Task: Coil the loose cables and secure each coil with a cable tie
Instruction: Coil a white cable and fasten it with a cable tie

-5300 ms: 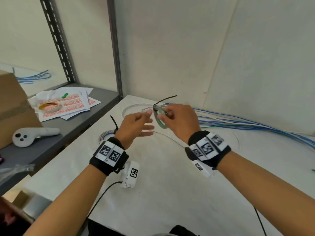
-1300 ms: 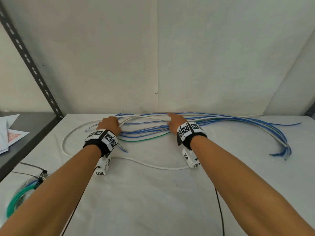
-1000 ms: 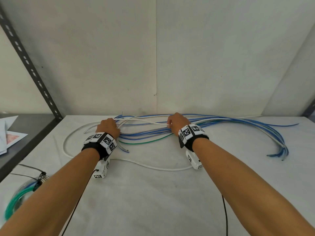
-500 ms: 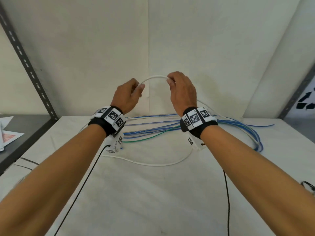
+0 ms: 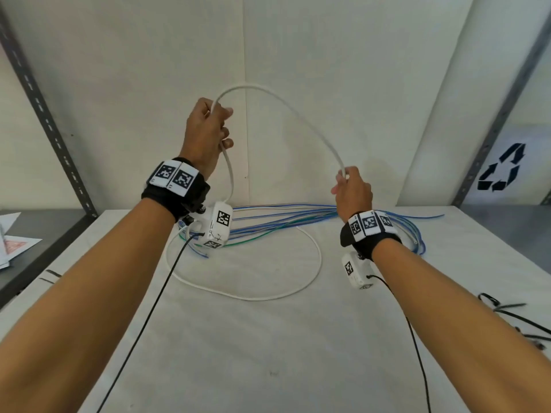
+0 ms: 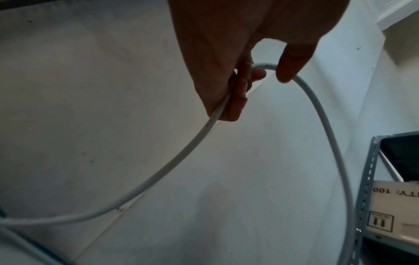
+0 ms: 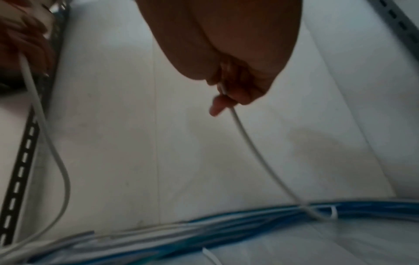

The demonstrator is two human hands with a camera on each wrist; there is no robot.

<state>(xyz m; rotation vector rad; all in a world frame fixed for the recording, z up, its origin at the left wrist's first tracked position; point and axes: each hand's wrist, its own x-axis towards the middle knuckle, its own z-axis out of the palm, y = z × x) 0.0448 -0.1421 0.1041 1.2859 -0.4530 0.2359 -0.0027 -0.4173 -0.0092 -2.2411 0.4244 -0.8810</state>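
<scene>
Both hands pinched the white cable, the left hand raised, the right hand lower, above the tabletop; even loops gathered leftward would likely coil best.

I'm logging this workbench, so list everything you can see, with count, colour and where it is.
white cable: one, white, arched between both hands, rest looped on table
loose cables: a bundle, mostly blue, one green, back of table
cable ties: several, black, table's right edge
table: one, white, centre
papers: a few, white and red, grey shelf at left
left hand: grips the white cable, raised
right hand: pinches the white cable, lower
</scene>
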